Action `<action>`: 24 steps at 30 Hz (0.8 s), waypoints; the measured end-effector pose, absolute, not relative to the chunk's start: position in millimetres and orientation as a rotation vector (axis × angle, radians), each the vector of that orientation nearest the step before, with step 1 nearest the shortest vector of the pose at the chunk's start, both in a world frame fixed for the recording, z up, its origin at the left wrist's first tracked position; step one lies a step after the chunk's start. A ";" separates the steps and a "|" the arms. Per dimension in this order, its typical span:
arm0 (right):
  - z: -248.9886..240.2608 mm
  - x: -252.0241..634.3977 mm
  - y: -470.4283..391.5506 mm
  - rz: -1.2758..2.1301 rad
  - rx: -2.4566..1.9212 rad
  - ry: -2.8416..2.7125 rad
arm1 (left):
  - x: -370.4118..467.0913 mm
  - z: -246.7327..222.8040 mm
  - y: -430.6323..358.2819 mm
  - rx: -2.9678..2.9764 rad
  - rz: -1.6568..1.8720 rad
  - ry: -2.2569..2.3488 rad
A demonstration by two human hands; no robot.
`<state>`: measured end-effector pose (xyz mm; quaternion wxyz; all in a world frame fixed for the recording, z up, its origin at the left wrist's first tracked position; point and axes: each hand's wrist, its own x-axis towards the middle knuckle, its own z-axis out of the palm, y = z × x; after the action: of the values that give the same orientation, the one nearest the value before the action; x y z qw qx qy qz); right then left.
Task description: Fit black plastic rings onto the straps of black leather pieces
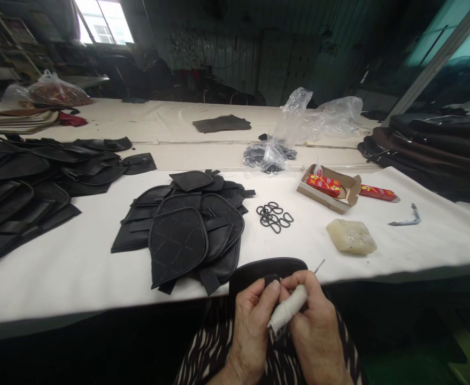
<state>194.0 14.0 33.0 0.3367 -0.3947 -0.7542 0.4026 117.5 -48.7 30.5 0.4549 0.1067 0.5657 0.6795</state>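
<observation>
At the table's front edge, my left hand (254, 318) pinches a black leather piece (247, 271) that rests over my lap. My right hand (318, 326) is closed around an awl (287, 308); its handle is wrapped in white and its thin metal tip points up and away to the right. The fingertips of both hands meet at a small black strap on the leather, and they hide what is between them. Just beyond my hands lie several black oval rings (274, 215). To their left is a pile of black leather pieces (178, 240) with straps.
A yellowish wax-like block (351, 236), a bent metal tool (405, 217) and a cardboard box (326, 200) with red packets stand to the right. Clear plastic bags (294, 123) lie behind. More black pieces (46, 176) cover the left; dark stacked goods (439, 152) fill the far right.
</observation>
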 end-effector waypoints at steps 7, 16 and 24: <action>35.6 193.4 11.4 1.094 -1.057 -1.934 | 119.5 31.2 -47.3 0.273 1.637 1.462; 33.7 192.2 11.3 1.064 -1.034 -1.944 | 117.2 27.4 -47.4 0.282 1.624 1.485; 35.6 197.7 11.0 1.073 -0.937 -1.992 | 115.6 30.7 -46.6 0.238 1.673 1.388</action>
<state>197.7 11.0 35.6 0.3394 -0.3600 -0.7650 0.4122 115.6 -46.6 30.7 0.4595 0.0965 0.5639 0.6794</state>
